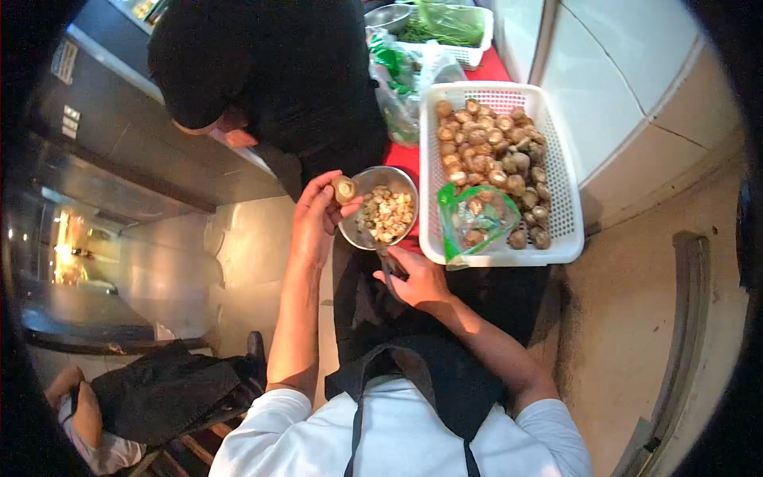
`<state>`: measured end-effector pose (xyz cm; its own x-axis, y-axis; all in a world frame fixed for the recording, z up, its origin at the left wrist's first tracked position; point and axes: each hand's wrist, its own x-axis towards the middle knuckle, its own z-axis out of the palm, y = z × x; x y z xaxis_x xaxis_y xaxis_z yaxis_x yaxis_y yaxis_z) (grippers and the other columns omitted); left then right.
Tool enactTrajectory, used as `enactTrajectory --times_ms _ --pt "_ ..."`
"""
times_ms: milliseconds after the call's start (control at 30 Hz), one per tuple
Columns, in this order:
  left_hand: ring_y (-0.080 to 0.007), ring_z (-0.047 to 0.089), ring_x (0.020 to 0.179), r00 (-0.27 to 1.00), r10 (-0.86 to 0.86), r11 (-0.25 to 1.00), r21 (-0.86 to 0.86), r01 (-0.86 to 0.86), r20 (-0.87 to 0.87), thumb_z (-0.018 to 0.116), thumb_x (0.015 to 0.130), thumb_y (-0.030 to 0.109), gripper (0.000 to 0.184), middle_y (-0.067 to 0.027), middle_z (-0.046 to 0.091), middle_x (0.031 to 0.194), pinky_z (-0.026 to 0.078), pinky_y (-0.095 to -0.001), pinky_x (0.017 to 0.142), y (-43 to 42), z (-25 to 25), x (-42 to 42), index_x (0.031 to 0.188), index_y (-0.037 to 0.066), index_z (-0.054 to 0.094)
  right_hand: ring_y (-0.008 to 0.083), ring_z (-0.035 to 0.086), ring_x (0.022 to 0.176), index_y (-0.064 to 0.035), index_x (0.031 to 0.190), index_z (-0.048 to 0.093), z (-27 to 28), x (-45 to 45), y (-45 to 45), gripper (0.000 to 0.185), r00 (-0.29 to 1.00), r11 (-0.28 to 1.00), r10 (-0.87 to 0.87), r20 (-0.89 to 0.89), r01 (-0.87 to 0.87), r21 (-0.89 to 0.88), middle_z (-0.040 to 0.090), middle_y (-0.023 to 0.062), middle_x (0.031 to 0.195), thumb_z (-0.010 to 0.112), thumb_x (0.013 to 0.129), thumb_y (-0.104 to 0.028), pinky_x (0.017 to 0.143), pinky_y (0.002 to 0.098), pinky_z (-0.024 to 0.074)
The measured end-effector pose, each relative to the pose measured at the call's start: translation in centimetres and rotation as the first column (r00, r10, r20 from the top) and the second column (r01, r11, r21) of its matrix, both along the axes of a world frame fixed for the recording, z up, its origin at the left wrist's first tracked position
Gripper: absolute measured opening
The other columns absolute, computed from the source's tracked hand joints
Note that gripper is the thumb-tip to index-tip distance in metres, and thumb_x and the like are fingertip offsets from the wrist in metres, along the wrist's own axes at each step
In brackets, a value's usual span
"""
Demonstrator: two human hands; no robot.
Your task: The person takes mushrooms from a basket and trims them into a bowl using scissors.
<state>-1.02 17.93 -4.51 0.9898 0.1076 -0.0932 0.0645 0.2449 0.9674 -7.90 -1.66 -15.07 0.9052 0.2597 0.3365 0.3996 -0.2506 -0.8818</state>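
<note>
A brown mushroom (344,189) is pinched in the fingers of my left hand (316,208), with its pale underside showing, at the left rim of a metal bowl (407,181). Inside that bowl lie several pale cut mushroom pieces (389,213). My right hand (420,280) is closed around dark-handled scissors (389,266) just below the bowl's near rim; their blades are hard to make out. To the right of the bowl, a white perforated basket (566,199) holds several whole mushrooms (481,143). A green-edged clear plastic bag (477,222) lies on top of them.
Across from me, a person in black (278,71) leans in close. Behind the basket are plastic bags (405,87) and another white basket (475,54) with greens. A tiled wall (596,87) stands to the right. Another person (159,393) sits at lower left.
</note>
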Motion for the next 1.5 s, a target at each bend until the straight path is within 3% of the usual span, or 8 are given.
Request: enactTrajectory --times_ms 200,333,667,867,967,1067,1267,1500 --pt "-0.0153 0.069 0.09 0.996 0.074 0.995 0.063 -0.071 -0.041 0.048 0.107 0.02 0.032 -0.008 0.071 0.109 0.054 -0.0285 0.079 1.3 -3.2 -1.5 0.133 0.003 0.059 0.0352 0.07 0.081 -0.0028 0.121 0.064 0.5 -0.3 0.3 0.052 0.998 0.996 -0.051 -0.024 0.049 -0.079 0.071 0.0176 0.093 0.083 0.082 -0.031 0.07 0.0426 0.0545" --pt "-0.009 0.063 0.085 0.997 0.058 0.965 0.259 -0.04 -0.059 0.053 0.105 0.016 0.029 -0.0024 0.07 0.098 0.049 -0.0256 0.076 0.9 -4.5 -1.9 0.127 0.003 0.066 0.0361 0.068 0.081 -0.0022 0.122 0.063 0.5 -0.3 0.4 0.054 0.991 0.982 -0.101 0.083 0.113 -0.154 0.069 0.0181 0.092 0.082 0.082 -0.033 0.069 0.0447 0.0539" --pt "-0.0082 0.059 0.075 0.997 0.039 0.863 0.5 -0.065 0.063 0.052 0.106 0.017 0.029 -0.0023 0.067 0.087 0.049 -0.0254 0.068 -0.3 -6.4 -3.6 0.124 0.001 0.069 0.0353 0.065 0.077 -0.0042 0.125 0.063 0.4 -0.3 0.6 0.055 0.948 0.888 -0.133 0.288 0.243 -0.391 0.062 0.0141 0.086 0.077 0.083 -0.035 0.07 0.0455 0.0541" --pt "-0.0082 0.061 0.075 0.999 0.026 0.897 0.441 -0.036 0.03 0.049 0.107 0.018 0.032 -0.0035 0.071 0.089 0.051 -0.0263 0.069 -0.5 -7.0 -3.4 0.122 -0.002 0.07 0.0317 0.065 0.076 -0.0036 0.13 0.06 -0.6 -0.7 0.5 0.056 0.957 0.868 -0.085 0.279 0.208 -0.452 0.061 0.0133 0.085 0.074 0.086 -0.034 0.066 0.041 0.0551" --pt "-0.0085 0.062 0.077 1.0 0.007 0.896 0.445 -0.012 0.014 0.049 0.108 0.02 0.034 -0.0042 0.072 0.094 0.052 -0.0266 0.07 0.0 -7.5 -3.0 0.122 -0.003 0.069 0.0311 0.066 0.074 -0.0024 0.13 0.059 -1.1 -0.5 0.5 0.054 0.958 0.866 -0.073 0.279 0.2 -0.458 0.061 0.0119 0.084 0.073 0.087 -0.033 0.065 0.0425 0.0557" --pt "-0.009 0.063 0.081 1.0 0.005 0.888 0.459 -0.005 0.002 0.048 0.108 0.02 0.034 -0.0048 0.073 0.096 0.052 -0.0266 0.073 0.0 -7.3 -3.0 0.122 -0.002 0.07 0.0346 0.069 0.074 -0.0013 0.128 0.061 -0.9 -0.3 0.4 0.052 0.973 0.892 -0.084 0.213 0.169 -0.419 0.068 0.0173 0.087 0.077 0.085 -0.026 0.064 0.0426 0.056" --pt "-0.009 0.063 0.087 0.999 0.018 0.891 0.453 -0.034 0.038 0.048 0.107 0.017 0.032 -0.0059 0.073 0.101 0.051 -0.0261 0.078 -0.8 -6.6 -2.6 0.122 -0.002 0.069 0.0384 0.072 0.081 0.0032 0.121 0.065 0.2 -0.2 1.0 0.054 0.997 0.991 -0.081 0.007 0.082 -0.107 0.072 0.0228 0.089 0.082 0.082 -0.029 0.07 0.0446 0.0563" --pt "-0.0096 0.064 0.086 0.999 0.032 0.873 0.486 -0.044 0.034 0.05 0.106 0.015 0.03 -0.0053 0.072 0.096 0.052 -0.0262 0.078 -0.7 -7.2 -2.8 0.122 -0.002 0.068 0.0376 0.072 0.079 0.004 0.119 0.067 1.6 -0.3 0.8 0.055 0.993 0.98 -0.121 -0.005 0.119 -0.157 0.071 0.0232 0.087 0.084 0.081 -0.032 0.069 0.0449 0.0555"
